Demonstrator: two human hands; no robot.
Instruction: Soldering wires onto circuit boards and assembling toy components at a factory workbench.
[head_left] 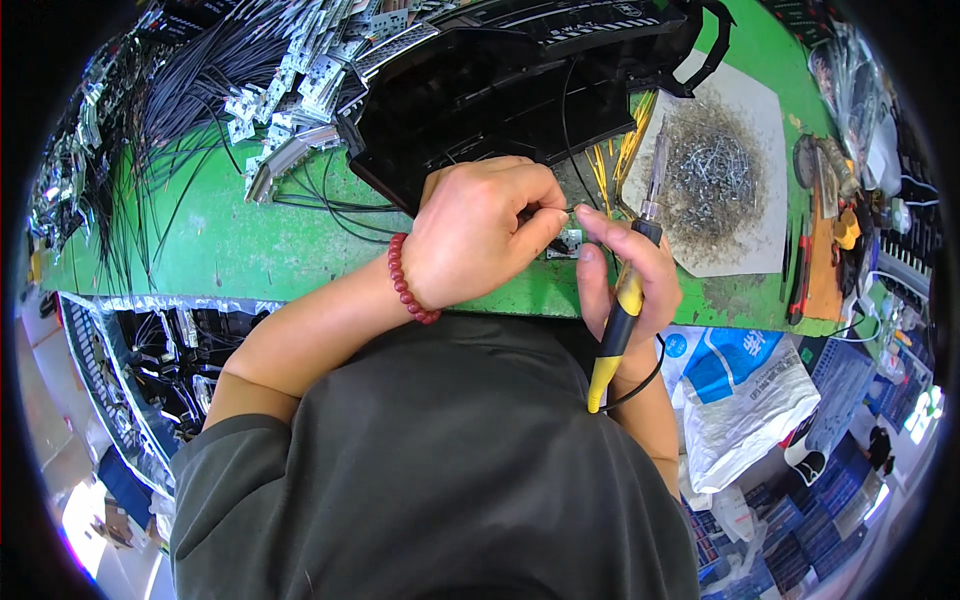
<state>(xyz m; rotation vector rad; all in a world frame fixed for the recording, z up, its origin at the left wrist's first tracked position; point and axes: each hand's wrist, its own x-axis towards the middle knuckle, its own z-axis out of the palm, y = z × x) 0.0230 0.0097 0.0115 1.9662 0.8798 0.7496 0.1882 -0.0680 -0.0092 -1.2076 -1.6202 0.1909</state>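
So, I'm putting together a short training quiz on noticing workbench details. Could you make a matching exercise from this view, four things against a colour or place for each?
Things:
1. bead bracelet
2. corded tool
3. pile of small metal pieces
4. tabletop

Colour or place:
A. on a pale sheet
B. green
C. dark red
D. in the right hand

Right pairs: 1-C, 2-D, 3-A, 4-B.
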